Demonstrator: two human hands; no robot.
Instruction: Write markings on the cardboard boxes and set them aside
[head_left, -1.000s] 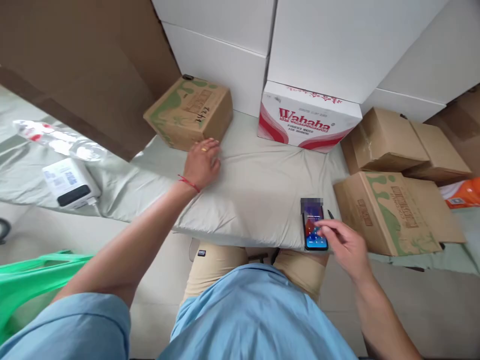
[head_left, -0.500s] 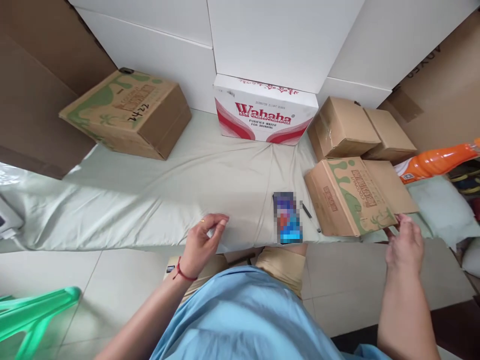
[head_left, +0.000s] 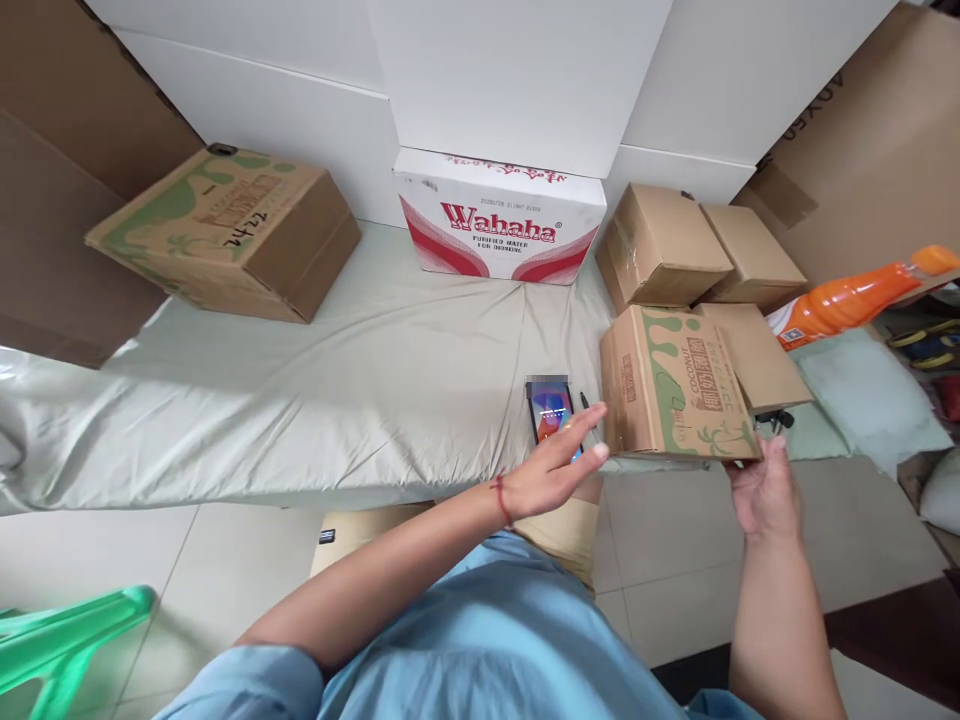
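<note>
A small cardboard box (head_left: 675,385) with green palm print and coconut lettering is at the right front of the sheet-covered table. Its near right corner rests in my right hand (head_left: 769,490), the fingers under the lower edge and the thumb up at the side. My left hand (head_left: 559,465), wearing a red cord bracelet and a ring, reaches to the box's left with fingers stretched out. It holds nothing, and I cannot tell whether its fingertips touch the cardboard. Partly behind that hand lie a lit phone (head_left: 551,405) and a dark pen (head_left: 585,402).
Two plain cartons (head_left: 667,240) stand behind the box, near an orange bottle (head_left: 847,305). A white-and-red Wahaha carton (head_left: 499,225) is against the wall. Another coconut carton (head_left: 225,235) sits at the left. A green plastic stool (head_left: 75,625) stands on the floor.
My left hand has moved right, from the table edge across the phone to the box, and its fingers have straightened. My right hand has slid further under the box's corner, and the box has shifted slightly.
</note>
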